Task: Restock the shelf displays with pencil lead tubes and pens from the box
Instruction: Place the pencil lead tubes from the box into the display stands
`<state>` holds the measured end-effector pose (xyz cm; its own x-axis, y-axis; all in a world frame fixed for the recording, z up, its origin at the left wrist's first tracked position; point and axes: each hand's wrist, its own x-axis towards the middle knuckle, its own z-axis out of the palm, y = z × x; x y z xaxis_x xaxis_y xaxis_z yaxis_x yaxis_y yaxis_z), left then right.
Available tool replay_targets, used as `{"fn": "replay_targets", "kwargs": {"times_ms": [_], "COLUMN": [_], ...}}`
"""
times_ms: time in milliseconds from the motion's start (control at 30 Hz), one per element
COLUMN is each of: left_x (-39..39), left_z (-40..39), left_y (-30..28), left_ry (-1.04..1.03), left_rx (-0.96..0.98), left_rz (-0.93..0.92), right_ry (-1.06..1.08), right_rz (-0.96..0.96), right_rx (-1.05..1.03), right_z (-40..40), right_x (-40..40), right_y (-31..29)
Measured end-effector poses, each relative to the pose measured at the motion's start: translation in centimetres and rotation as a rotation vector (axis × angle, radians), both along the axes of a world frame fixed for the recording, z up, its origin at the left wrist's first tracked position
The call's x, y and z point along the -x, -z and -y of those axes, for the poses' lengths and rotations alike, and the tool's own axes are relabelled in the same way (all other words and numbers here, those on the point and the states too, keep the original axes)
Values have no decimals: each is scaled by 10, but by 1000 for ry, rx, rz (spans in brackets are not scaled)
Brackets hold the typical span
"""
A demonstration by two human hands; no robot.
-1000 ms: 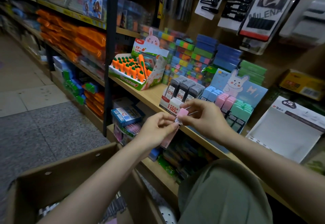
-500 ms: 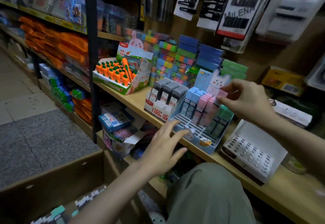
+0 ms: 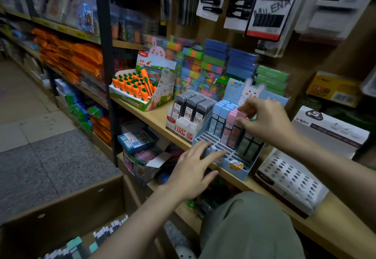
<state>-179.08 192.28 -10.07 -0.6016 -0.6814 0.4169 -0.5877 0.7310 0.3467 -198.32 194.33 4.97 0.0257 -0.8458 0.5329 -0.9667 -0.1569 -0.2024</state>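
A person restocks a stationery shelf (image 3: 156, 119), part-way through the job. The right hand (image 3: 264, 122) pinches the cap of a pink lead tube (image 3: 240, 120) and sets it upright in the blue rabbit display (image 3: 234, 157), just beside the other pink tubes. The left hand (image 3: 193, 169) is flat with fingers spread, its fingertips at the near left edge of that display. Blue, pink and green tubes stand in the far rows; the near rows of the rack show bare slots, so more filling appears to remain. To the left, the grey lead display (image 3: 189, 114) looks full. At far right the white holed tray (image 3: 291, 179) holds nothing. The cardboard box (image 3: 67, 208), near left on the floor, has stock inside, which suggests further rounds to come.
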Motion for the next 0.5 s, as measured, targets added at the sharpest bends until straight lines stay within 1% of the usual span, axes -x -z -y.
{"fn": "replay_targets", "kwargs": {"times_ms": [133,333,400,500], "left_x": [0,1,2,2], "left_z": [0,-1,-2,-3], "left_y": [-2,-6,-9,-13], "left_ry": [2,1,3,4], "left_rx": [-20,-58,-74,-104], "left_rz": [-8,-2,3,7], "right_ry": [32,166,178,166], "right_rz": [-20,-201,-217,-230], "right_rx": [0,62,88,64], "right_z": [2,4,3,1], "right_x": [1,0,0,-2], "right_y": [4,18,20,22]}}
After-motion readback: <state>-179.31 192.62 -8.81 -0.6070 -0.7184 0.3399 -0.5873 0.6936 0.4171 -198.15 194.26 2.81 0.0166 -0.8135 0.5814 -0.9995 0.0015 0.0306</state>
